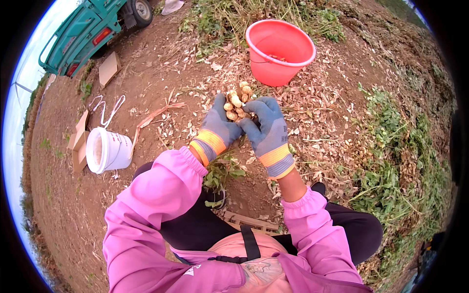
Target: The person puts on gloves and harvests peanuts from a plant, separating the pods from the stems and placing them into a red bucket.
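Both hands wear blue-grey work gloves with orange cuffs. Between them is a cluster of pale peanut pods (pixel 236 101), its leafy green stems (pixel 223 172) hanging down towards the ground. My left hand (pixel 222 122) grips the base of the cluster from the left. My right hand (pixel 264 119) is at the cluster's right side, thumb and fingers bent around its edge; whether it pinches a pod is hidden. Just beyond the hands stands a red plastic bucket (pixel 276 73), upright, with a few pods visible inside.
A white plastic bucket (pixel 119 151) lies tilted by an opened cardboard box (pixel 80 141) at left. Another cardboard piece (pixel 109 69) lies near a green cargo vehicle (pixel 82 33). Pulled peanut plants (pixel 388 175) are heaped at right, more beyond the red bucket. Dry leaves litter the soil.
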The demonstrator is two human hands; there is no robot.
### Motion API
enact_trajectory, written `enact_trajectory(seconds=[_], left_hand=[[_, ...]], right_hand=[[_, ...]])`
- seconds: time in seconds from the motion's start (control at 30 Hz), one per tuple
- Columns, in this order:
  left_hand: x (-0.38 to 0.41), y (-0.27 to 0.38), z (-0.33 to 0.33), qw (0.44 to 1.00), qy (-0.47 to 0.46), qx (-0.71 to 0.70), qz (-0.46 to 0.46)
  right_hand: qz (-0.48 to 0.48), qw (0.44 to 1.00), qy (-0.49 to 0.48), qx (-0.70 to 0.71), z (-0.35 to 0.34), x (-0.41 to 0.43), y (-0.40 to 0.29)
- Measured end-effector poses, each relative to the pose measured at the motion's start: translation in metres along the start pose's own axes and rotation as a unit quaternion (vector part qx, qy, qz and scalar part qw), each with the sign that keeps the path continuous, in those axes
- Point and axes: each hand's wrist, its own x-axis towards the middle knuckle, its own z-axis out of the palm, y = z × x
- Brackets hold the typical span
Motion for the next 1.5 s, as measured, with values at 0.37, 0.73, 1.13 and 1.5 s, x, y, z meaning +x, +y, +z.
enact_trajectory(seconds=[0.37, 0.73, 1.13, 1.5], left_hand=[[0.005, -0.004, -0.001, 1.0, -0.014, -0.008, 0.011], [0.005, -0.002, 0.001, 0.999, 0.023, 0.039, 0.023], [-0.015, 0.015, 0.011, 0.946, -0.01, 0.323, 0.003], [-0.012, 0.012, 0.008, 0.932, -0.062, 0.355, -0.02]], right_hand=[[0.173, 0.927, 0.042, 0.331, 0.013, -0.011, 0.004], [0.248, 0.891, -0.016, 0.381, -0.008, -0.001, -0.008], [-0.057, 0.992, -0.03, -0.107, -0.015, 0.004, -0.007], [0.317, 0.824, -0.046, 0.468, -0.037, 0.008, 0.001]])
